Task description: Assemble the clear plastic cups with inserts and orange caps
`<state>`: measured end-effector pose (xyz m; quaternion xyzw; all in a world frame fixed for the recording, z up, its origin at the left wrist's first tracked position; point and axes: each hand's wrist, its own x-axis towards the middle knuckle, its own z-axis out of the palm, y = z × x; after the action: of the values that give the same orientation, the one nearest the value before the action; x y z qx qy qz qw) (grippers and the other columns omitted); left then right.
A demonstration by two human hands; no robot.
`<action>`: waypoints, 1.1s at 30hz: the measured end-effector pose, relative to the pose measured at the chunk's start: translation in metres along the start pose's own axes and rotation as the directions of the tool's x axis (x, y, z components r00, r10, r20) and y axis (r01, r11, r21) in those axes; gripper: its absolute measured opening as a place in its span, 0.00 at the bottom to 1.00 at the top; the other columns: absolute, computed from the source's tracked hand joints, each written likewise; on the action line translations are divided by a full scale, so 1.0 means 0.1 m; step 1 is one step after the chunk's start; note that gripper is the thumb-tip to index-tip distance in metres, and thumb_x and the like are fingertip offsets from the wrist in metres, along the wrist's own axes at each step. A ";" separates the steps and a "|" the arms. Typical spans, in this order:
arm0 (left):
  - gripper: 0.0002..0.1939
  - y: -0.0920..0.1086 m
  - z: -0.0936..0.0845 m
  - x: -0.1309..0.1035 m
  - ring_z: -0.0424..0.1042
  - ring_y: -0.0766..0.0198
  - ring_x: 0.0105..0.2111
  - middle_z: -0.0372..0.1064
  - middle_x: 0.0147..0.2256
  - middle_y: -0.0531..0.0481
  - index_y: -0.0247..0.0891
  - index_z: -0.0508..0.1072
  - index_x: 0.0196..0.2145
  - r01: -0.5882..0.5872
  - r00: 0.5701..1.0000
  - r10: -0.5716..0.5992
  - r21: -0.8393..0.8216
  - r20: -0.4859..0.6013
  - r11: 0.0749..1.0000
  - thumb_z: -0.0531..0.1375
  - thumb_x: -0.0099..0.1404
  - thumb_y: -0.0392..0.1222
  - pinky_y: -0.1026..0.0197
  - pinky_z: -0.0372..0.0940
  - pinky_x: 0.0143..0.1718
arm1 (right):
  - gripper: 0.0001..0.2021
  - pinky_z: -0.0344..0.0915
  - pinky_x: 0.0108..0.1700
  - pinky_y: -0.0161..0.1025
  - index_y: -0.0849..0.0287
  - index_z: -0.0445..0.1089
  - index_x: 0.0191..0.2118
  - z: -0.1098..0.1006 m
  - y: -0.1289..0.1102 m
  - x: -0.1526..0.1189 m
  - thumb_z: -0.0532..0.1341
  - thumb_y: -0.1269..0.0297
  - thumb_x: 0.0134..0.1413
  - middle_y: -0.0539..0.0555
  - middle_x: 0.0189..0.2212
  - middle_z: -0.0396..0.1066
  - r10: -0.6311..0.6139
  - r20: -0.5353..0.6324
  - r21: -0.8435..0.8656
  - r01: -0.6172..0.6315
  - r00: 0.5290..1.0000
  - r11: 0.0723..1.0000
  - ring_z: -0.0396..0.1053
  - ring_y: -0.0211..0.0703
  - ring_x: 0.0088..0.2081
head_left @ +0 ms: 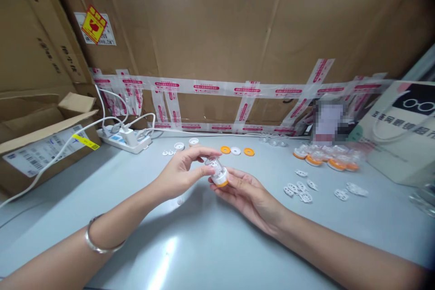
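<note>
My right hand holds a small round device with a white body and an orange base near the middle of the view, above the table. My left hand pinches a clear plastic cover between thumb and fingers, at the top of the white body; small white parts show through it. The cover looks tilted, and whether it is seated on the body I cannot tell. Behind the hands lie two orange rings, a white ring and white round caps.
White perforated pieces lie on the grey table at right, with orange-based clear units behind them. A white printed box stands far right. At left are a power strip, cables and a cardboard box.
</note>
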<state>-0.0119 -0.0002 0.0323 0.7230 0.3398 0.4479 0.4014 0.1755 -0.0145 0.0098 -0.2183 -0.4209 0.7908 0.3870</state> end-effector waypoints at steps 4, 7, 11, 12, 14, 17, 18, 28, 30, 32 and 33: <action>0.26 -0.01 0.04 -0.01 0.58 0.57 0.55 0.59 0.56 0.49 0.50 0.61 0.54 0.050 0.997 -0.037 -0.196 0.071 0.979 0.61 0.59 0.40 0.53 0.55 0.54 | 0.11 0.64 0.51 0.34 0.63 0.69 0.44 0.00 -0.03 0.01 0.59 0.65 0.55 0.55 0.39 0.73 -0.026 -0.035 0.079 0.028 0.999 0.996 0.71 0.36 0.42; 0.22 -0.05 0.13 -0.01 0.62 0.56 0.52 0.63 0.52 0.47 0.44 0.66 0.49 0.150 0.989 -0.150 -0.226 0.018 0.963 0.64 0.56 0.42 0.53 0.57 0.52 | 0.13 0.65 0.50 0.33 0.61 0.67 0.45 0.00 -0.05 0.02 0.62 0.68 0.52 0.54 0.39 0.73 -0.053 -0.099 0.152 0.068 0.994 0.986 0.71 0.34 0.41; 0.17 -0.07 0.26 0.00 0.67 0.56 0.45 0.69 0.43 0.46 0.36 0.71 0.42 0.245 0.969 -0.244 -0.277 0.041 0.929 0.63 0.56 0.44 0.53 0.60 0.49 | 0.19 0.64 0.52 0.34 0.61 0.63 0.48 0.00 -0.03 0.02 0.64 0.71 0.49 0.53 0.38 0.73 -0.055 -0.116 0.173 0.074 0.992 0.982 0.71 0.34 0.40; 0.16 -0.06 0.28 0.00 0.67 0.56 0.45 0.70 0.43 0.46 0.37 0.72 0.41 0.232 0.972 -0.231 -0.279 0.037 0.932 0.63 0.56 0.44 0.53 0.59 0.50 | 0.19 0.64 0.52 0.34 0.61 0.63 0.48 0.00 -0.02 0.02 0.64 0.71 0.48 0.53 0.38 0.73 -0.059 -0.110 0.169 0.078 0.992 0.983 0.71 0.34 0.41; 0.12 -0.02 0.29 -0.01 0.65 0.57 0.48 0.69 0.43 0.48 0.38 0.73 0.40 0.188 0.981 -0.191 -0.267 0.014 0.945 0.62 0.57 0.43 0.54 0.56 0.52 | 0.18 0.62 0.53 0.35 0.61 0.64 0.47 0.00 -0.01 0.01 0.65 0.71 0.48 0.52 0.38 0.72 -0.066 -0.107 0.160 0.083 0.992 0.984 0.70 0.34 0.41; 0.09 0.01 0.30 -0.02 0.62 0.58 0.51 0.66 0.47 0.48 0.40 0.76 0.37 0.169 0.984 -0.176 -0.235 -0.007 0.957 0.61 0.58 0.43 0.56 0.54 0.54 | 0.16 0.61 0.55 0.37 0.60 0.66 0.45 0.00 0.00 0.02 0.65 0.69 0.47 0.52 0.39 0.71 -0.066 -0.107 0.145 0.081 0.992 0.986 0.70 0.36 0.42; 0.09 0.02 0.30 -0.02 0.61 0.58 0.52 0.64 0.48 0.48 0.40 0.76 0.37 0.172 0.984 -0.179 -0.228 -0.010 0.958 0.61 0.58 0.43 0.56 0.54 0.54 | 0.16 0.60 0.55 0.38 0.60 0.67 0.44 -0.01 0.00 0.02 0.65 0.68 0.47 0.52 0.39 0.71 -0.067 -0.101 0.138 0.080 0.993 0.987 0.69 0.36 0.43; 0.10 0.00 0.31 -0.03 0.56 0.57 0.55 0.60 0.50 0.47 0.41 0.77 0.37 0.190 0.980 -0.200 -0.222 -0.021 0.956 0.61 0.58 0.44 0.57 0.56 0.54 | 0.15 0.60 0.55 0.39 0.61 0.69 0.43 -0.02 0.02 0.04 0.65 0.65 0.47 0.53 0.40 0.71 -0.058 -0.059 0.132 0.065 0.997 0.989 0.69 0.37 0.43; 0.10 0.01 0.32 -0.04 0.57 0.57 0.54 0.59 0.50 0.47 0.41 0.77 0.37 0.194 0.978 -0.206 -0.219 -0.030 0.956 0.62 0.58 0.44 0.58 0.57 0.53 | 0.16 0.60 0.55 0.40 0.60 0.68 0.43 -0.02 0.02 0.04 0.66 0.65 0.46 0.53 0.39 0.71 -0.059 -0.080 0.139 0.069 0.995 0.988 0.69 0.37 0.42; 0.10 0.02 0.32 -0.04 0.58 0.57 0.53 0.59 0.50 0.47 0.41 0.77 0.37 0.209 0.973 -0.225 -0.210 -0.055 0.955 0.62 0.57 0.44 0.58 0.58 0.52 | 0.17 0.59 0.56 0.40 0.60 0.67 0.42 -0.01 0.02 0.04 0.67 0.66 0.44 0.52 0.38 0.71 -0.061 -0.106 0.142 0.075 0.993 0.987 0.69 0.37 0.41; 0.10 0.02 0.33 -0.05 0.59 0.57 0.53 0.59 0.51 0.47 0.41 0.77 0.37 0.219 0.969 -0.237 -0.205 -0.069 0.954 0.62 0.57 0.44 0.58 0.58 0.52 | 0.18 0.59 0.56 0.41 0.60 0.67 0.42 -0.01 0.02 0.03 0.67 0.66 0.44 0.52 0.37 0.71 -0.064 -0.120 0.138 0.081 0.991 0.987 0.70 0.37 0.41</action>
<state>0.0169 -0.0142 0.0235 0.6142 0.3935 0.4630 0.5035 0.1732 -0.0119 0.0075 -0.2200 -0.3482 0.7903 0.4536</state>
